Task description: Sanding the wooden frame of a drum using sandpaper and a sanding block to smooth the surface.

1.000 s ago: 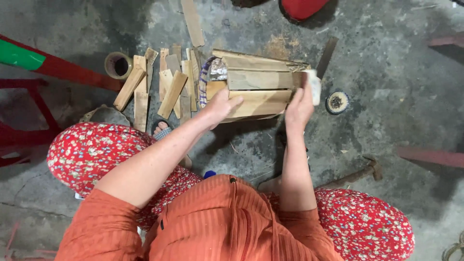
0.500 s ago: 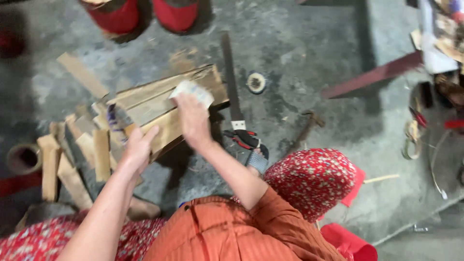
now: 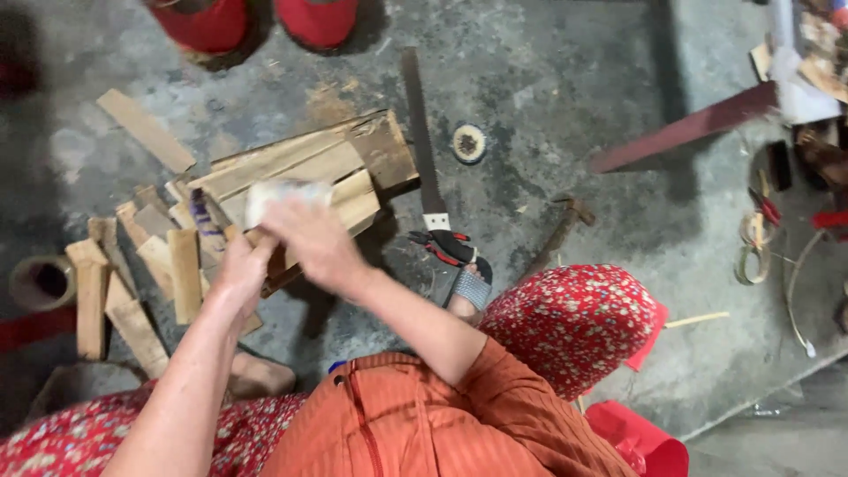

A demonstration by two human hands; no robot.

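Hands: both hands work over the pale, rough wooden board assembly [image 3: 305, 172] lying on the grey concrete floor [image 3: 565, 106].
Right hand: right hand [image 3: 309, 240] is curled around a blurred whitish pad or block [image 3: 283, 193] and presses it onto the top face of the boards; whether it is paper, cloth or foam cannot be told.
Left hand: left hand [image 3: 243, 269] grips the near edge of the board assembly, fingers bent over the wood, just beside the right hand.
Board assembly: several planks joined side by side, lying tilted across the floor in front of the person's knees, with a darker end piece [image 3: 382, 148] at the far right.
Offcuts: short pale wood offcuts [image 3: 132, 283] lie scattered left of the boards, touching one another.
Saw: long dark hand saw with red-and-black handle [image 3: 428, 168] lies on the floor just right of the boards.
Hammer: wooden-handled hammer [image 3: 556, 234] lies further right.
Other items: round wire brush disc [image 3: 469, 142] beyond the saw; brown tape roll [image 3: 40, 283] at the left edge.
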